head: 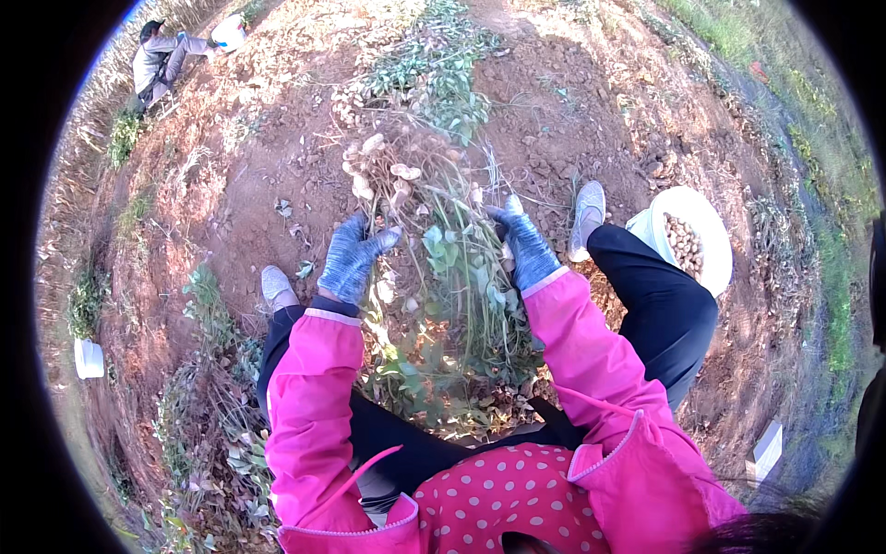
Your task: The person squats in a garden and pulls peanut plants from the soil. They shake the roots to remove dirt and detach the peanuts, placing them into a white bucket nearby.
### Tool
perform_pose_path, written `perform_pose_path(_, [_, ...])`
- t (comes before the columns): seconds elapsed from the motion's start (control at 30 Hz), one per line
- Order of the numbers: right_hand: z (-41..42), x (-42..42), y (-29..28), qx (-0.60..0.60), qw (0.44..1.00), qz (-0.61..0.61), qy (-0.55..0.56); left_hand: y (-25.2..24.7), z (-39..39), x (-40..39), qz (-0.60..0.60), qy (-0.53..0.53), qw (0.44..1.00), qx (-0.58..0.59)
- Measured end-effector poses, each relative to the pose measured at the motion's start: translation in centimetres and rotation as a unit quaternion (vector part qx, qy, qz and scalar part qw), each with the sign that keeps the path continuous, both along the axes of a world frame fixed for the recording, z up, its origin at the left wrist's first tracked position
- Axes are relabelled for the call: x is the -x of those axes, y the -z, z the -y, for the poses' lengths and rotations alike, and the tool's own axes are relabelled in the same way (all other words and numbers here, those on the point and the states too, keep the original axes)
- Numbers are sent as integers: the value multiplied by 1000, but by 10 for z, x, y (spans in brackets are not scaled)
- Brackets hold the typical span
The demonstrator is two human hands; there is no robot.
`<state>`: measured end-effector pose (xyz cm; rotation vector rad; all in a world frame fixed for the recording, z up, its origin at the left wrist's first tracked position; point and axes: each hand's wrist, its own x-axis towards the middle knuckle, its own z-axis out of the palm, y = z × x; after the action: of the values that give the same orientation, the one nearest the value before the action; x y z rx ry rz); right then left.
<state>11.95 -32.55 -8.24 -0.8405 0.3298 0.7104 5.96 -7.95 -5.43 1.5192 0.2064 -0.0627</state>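
Between my two gloved hands is an uprooted peanut plant [457,208], its roots and pale pods pointing away from me and its green leafy stems hanging towards my lap. My left hand [354,257], in a grey-blue knit glove, grips the plant's left side just below a cluster of peanut pods [377,170]. On the opposite side my right hand [525,242], gloved alike, holds the stems, its fingers partly hidden by them. Dry soil and leaf litter lie under the plant.
Right of my right knee stands a white bucket [720,242] with loose peanuts [684,246] in it. More pulled peanut plants [443,69] lie ahead, and a vine heap [214,429] is at left. Far left, a person [163,62] sits near another white bucket [230,33].
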Motion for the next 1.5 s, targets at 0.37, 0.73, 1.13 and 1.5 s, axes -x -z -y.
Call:
perform_pose_path(0.37, [4,-20,35,272,934,230,38,-18,-28,10,-11,-44,978,-202])
perform_pose_path(0.73, [-6,-6,28,91,956,263,-95,19,-24,-4,-9,12,969,-245])
perform_pose_path(1.13, [-3,4,29,1,953,231,-197,-2,-8,6,-25,60,994,-85])
perform_pose_path(1.5, [-25,27,89,-90,966,165,-176,42,4,-11,15,0,923,-384])
